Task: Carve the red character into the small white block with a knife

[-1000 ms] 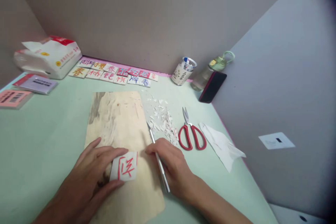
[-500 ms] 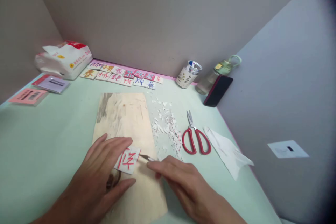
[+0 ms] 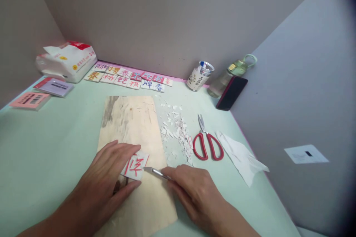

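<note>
Worn on the head, looking forward and down, close above both hands, toward the wall corner beyond them.

green table (image 3: 50, 148), board (image 3: 133, 118) (wooden), scissors (image 3: 207, 144)

- Left part of paper card (image 3: 135, 165) covered by left hand (image 3: 107, 177).
- Knife (image 3: 157, 172) handle buried in right hand (image 3: 194, 192) (only tip showing).
- Both forearms cut off at bottom edge.
</note>
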### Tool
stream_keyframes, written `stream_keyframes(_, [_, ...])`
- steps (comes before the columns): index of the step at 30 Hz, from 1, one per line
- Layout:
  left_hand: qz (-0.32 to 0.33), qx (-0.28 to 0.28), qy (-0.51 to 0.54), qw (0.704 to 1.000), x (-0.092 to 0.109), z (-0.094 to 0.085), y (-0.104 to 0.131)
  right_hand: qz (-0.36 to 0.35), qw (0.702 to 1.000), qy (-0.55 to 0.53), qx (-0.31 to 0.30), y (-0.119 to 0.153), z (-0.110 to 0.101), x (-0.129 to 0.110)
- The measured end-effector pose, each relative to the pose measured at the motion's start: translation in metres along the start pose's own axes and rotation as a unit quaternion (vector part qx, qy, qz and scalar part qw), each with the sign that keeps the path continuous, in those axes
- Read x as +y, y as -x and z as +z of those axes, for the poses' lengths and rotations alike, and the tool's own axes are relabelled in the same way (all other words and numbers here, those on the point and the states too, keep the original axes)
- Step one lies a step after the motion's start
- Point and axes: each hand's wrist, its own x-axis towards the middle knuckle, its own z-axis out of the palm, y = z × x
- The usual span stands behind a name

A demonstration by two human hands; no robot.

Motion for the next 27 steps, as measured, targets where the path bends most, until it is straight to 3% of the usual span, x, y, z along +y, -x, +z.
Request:
stream_keyframes(21, [-0.015,-0.018,0.016,1.0,0.002,-0.003,-0.001,-0.04,0.997,0.063,-0.021,-0.017,-0.01,0.007])
stream_keyframes(27, [-0.019,-0.015,0.033,0.999,0.0,-0.003,-0.001,-0.049,0.987,0.131,-0.075,-0.026,-0.022,-0.001])
